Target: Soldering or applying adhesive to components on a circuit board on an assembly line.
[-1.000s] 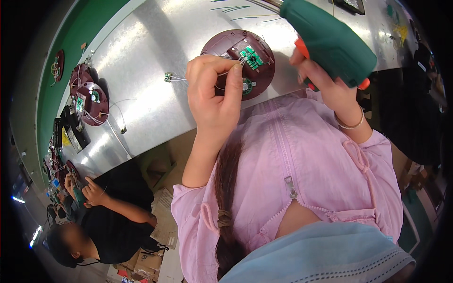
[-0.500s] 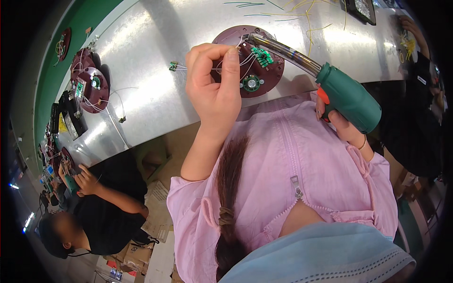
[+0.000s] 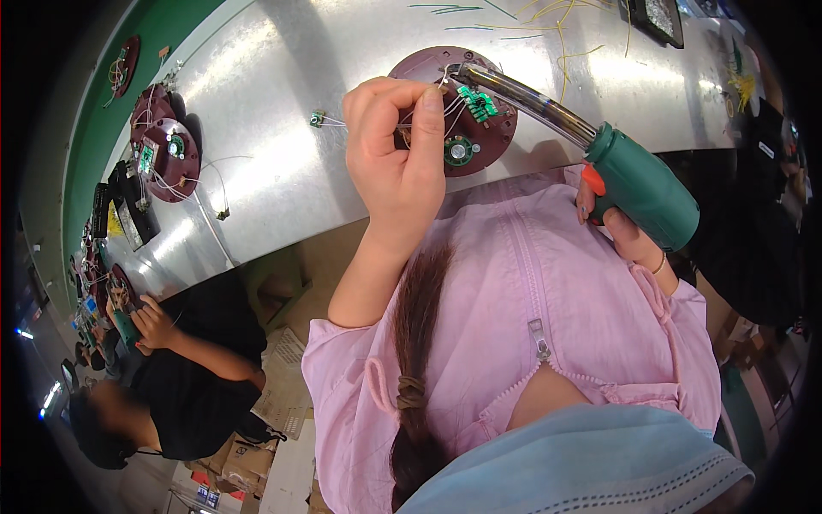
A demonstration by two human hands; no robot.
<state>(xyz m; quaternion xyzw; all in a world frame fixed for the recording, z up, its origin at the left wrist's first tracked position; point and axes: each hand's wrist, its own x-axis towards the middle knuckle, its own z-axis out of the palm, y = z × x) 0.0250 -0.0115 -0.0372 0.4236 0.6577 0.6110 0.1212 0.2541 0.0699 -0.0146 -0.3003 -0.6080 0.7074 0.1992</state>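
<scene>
On the metal table in front of me lies a round maroon disc [image 3: 419, 64] carrying a green circuit board [image 3: 477, 104] and a smaller round green part [image 3: 458, 151]. Over its left side, my left hand [image 3: 394, 163] is closed in a pinch on a thin white wire [image 3: 445, 80]; its fingers hide part of the disc. My right hand [image 3: 629, 238] grips the handle of a green soldering gun [image 3: 646, 188] with an orange trigger. The long metal barrel slants up-left, and its tip is at the wire, just beyond my left fingertips. Whether they touch is too small to tell.
A small green board [image 3: 317, 118] on white wires sticks out left of the disc. More maroon discs [image 3: 171, 141] with wiring lie farther left, near a co-worker [image 3: 197, 360] holding a green tool. Loose yellow wires [image 3: 562, 60] and a black tray [image 3: 655, 19] are at the far side.
My left hand has shifted slightly to the right. The soldering gun's body has moved a little right and down, while its tip stays at nearly the same spot.
</scene>
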